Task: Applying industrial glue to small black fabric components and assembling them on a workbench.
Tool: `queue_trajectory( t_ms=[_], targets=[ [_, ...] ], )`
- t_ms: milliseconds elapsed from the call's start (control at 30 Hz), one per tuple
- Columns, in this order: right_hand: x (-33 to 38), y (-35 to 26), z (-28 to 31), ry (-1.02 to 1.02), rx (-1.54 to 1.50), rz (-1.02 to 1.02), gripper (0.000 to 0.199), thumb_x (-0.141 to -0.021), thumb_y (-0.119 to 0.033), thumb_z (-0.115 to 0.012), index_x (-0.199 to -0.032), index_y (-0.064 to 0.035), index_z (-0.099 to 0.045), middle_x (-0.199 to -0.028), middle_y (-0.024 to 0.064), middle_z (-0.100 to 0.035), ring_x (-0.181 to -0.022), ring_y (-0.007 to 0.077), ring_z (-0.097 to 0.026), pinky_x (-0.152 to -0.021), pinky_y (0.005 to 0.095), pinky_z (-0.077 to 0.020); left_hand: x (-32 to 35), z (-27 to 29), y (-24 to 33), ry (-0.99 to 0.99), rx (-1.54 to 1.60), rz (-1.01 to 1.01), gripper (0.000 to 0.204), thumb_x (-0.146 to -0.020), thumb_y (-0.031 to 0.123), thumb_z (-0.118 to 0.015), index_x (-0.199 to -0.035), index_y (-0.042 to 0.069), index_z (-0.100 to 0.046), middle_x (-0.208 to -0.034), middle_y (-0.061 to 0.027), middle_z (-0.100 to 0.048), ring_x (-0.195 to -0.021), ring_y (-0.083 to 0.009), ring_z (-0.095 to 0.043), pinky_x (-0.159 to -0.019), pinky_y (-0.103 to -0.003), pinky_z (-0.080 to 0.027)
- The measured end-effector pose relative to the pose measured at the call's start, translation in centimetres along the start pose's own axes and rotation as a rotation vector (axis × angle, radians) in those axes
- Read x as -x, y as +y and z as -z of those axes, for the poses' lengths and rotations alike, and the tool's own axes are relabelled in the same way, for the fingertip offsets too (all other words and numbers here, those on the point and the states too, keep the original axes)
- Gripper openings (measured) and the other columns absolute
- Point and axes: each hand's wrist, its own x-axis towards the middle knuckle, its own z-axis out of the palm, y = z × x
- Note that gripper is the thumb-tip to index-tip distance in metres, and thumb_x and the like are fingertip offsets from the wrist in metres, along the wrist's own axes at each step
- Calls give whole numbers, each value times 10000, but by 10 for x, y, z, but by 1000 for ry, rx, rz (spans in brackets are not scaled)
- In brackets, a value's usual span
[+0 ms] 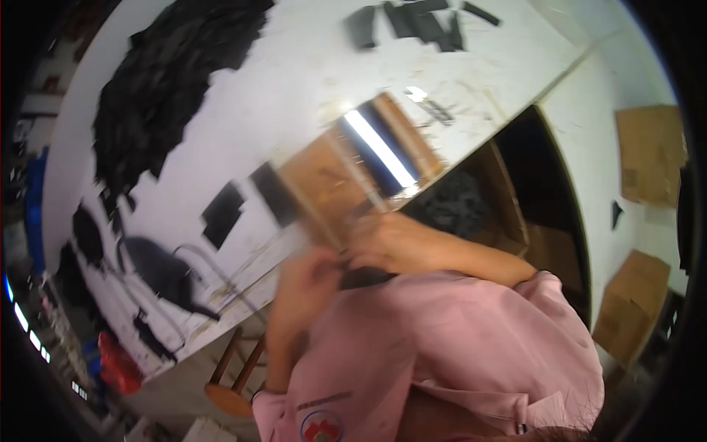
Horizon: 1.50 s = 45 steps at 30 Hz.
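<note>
Pink fabric of the person's sleeves [456,346] fills the lower middle of the view, nearest the camera. Just above it the left hand [305,283] is blurred, its fingers curled toward a small dark flat piece [364,278] that lies between the two hands; whether they pinch it I cannot tell. The right hand [390,239] sits just beside, fingers bent and closed over the near end of a flat brown board [331,180], which rests tilted across the near edge of the white worktable [294,88]. A shiny glass or mirror strip [379,147] lies along the board's right half, reflecting a bright bar of light.

To the left of the board two black rectangular cut pieces [224,210] lie flat on the table, apart from each other. Lower left, a dark tool with a curved wire handle [166,269] sits near the table's edge, and a wooden stool [232,383] stands below that edge. Right of the hands, an open cardboard box [508,199] with dark scraps sits under the table's rim.

Farther off, a large heap of black material [169,81] covers the far left of the table, and black strips [420,22] lie at the far edge. Bare white surface lies between them.
</note>
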Motion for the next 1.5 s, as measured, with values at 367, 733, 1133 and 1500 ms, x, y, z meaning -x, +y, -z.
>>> queue_trajectory(
  t_ms=[367,733,1133,1500],
  targets=[
    [6,5,12,-46,-355,-175,164,-730,-154,-650,-797,-5,-633,-699,73,-593,-669,176,-563,-610,283,-425,0,12,-2,-248,567,159,92,-760,14,-602,-843,-26,-606,-690,-70,-619,-589,-97,-578,-509,-179,-439],
    [4,9,10,-19,-339,-184,183,-731,-159,-659,-789,11,-624,-697,77,-588,-645,165,-560,-595,271,-421,4,4,5,-137,506,125,109,-758,24,-625,-851,-23,-593,-682,-47,-606,-572,-70,-558,-499,-171,-431],
    [-5,-16,-12,448,-29,-92,282,-641,-124,-719,-841,17,-578,-786,103,-521,-740,223,-545,-569,307,-442,5,-19,20,641,124,-106,70,-760,-45,-560,-828,-27,-565,-665,4,-552,-586,-31,-487,-542,-163,-399],
    [-18,-1,-25,542,360,73,127,-668,-5,-619,-787,14,-578,-685,119,-501,-608,273,-536,-518,345,-446,-8,-28,9,826,-432,-473,98,-731,-43,-587,-821,-14,-563,-673,-31,-580,-537,-46,-499,-478,-197,-399]
  ],
)
